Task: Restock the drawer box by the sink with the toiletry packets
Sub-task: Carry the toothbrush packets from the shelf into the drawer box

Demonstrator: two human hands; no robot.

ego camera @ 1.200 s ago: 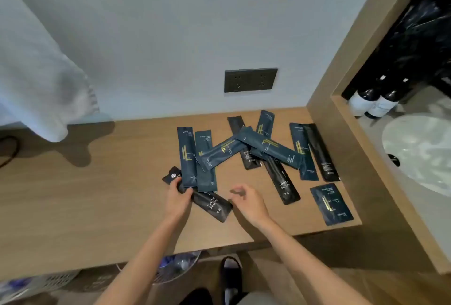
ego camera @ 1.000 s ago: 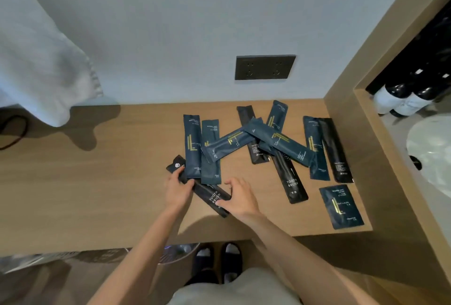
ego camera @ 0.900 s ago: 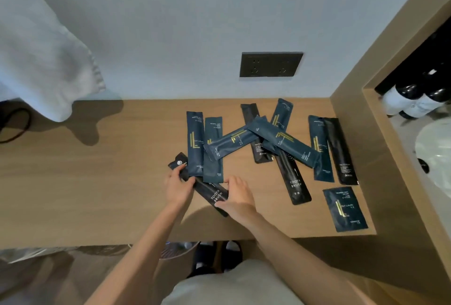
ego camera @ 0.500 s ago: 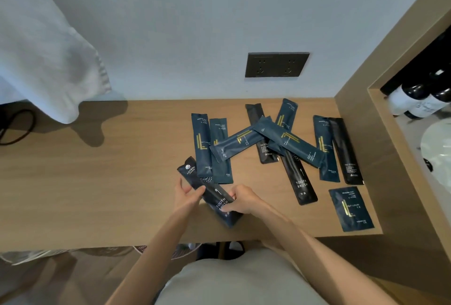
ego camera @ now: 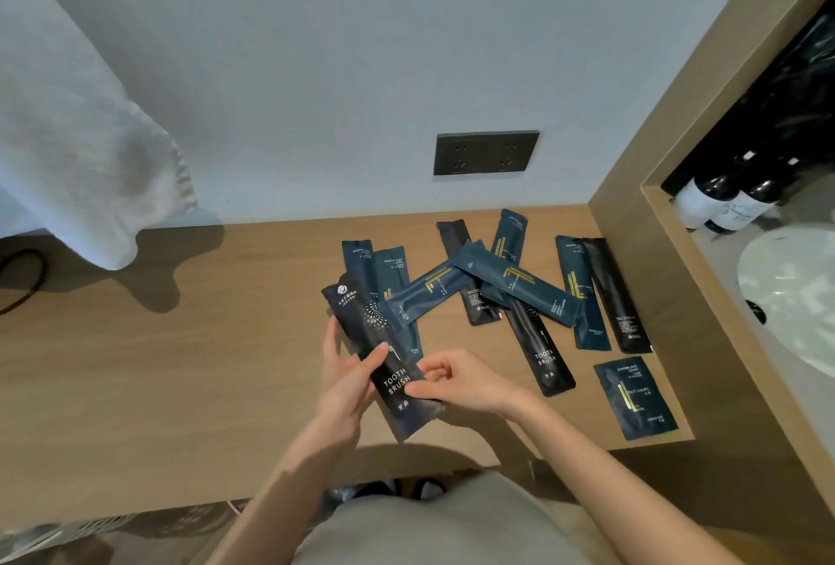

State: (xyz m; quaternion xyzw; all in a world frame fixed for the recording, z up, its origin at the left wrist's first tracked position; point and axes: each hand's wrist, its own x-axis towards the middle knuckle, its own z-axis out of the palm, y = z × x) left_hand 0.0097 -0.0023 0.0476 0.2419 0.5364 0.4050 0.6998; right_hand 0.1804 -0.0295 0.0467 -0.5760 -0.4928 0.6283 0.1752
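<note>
A long black toothbrush packet [ego camera: 382, 356] is lifted off the wooden counter [ego camera: 158, 374], tilted with its top to the upper left. My left hand [ego camera: 345, 383] grips its left edge, thumb across the front. My right hand [ego camera: 456, 381] pinches its lower right edge. Several dark blue and black toiletry packets [ego camera: 510, 279] lie in a loose pile on the counter behind. Another toothbrush packet [ego camera: 540, 350] lies to the right, and a small square sachet [ego camera: 635, 397] near the counter's front right corner. No drawer box is in view.
A white towel [ego camera: 77, 148] hangs at the upper left. A dark wall socket [ego camera: 485, 152] sits above the pile. A wooden partition [ego camera: 632, 221] on the right borders the sink [ego camera: 790, 289], with two bottles [ego camera: 723, 203] behind it. A black cable [ego camera: 20, 279] lies at the far left.
Both hands closed on the black toothbrush packet and raised it off the counter toward me. The other packets have not moved.
</note>
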